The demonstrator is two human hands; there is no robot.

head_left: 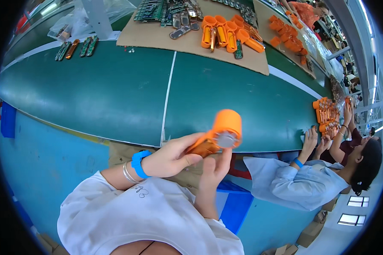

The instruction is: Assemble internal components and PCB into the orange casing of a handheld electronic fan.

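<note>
My left hand (172,156) is closed around the handle of an orange handheld device (227,121), lifted over the near edge of the green bench. The device has a wide round orange head with a silver-grey disc (225,139) on its side, and a shiny copper-coloured strip shows along the handle. Just below the head is my right hand (215,170), one finger raised against the lower edge of the disc. Its other fingers are blurred and partly hidden, so its grip cannot be made out. A blue band and silver bangles circle my left wrist.
Cardboard (153,37) across the bench bears green circuit boards (151,12) and orange housings (230,32). More boards (88,46) lie at far left. At right, a co-worker in light blue (302,180) works beside stacked orange parts (327,112). A blue bin (232,208) stands below.
</note>
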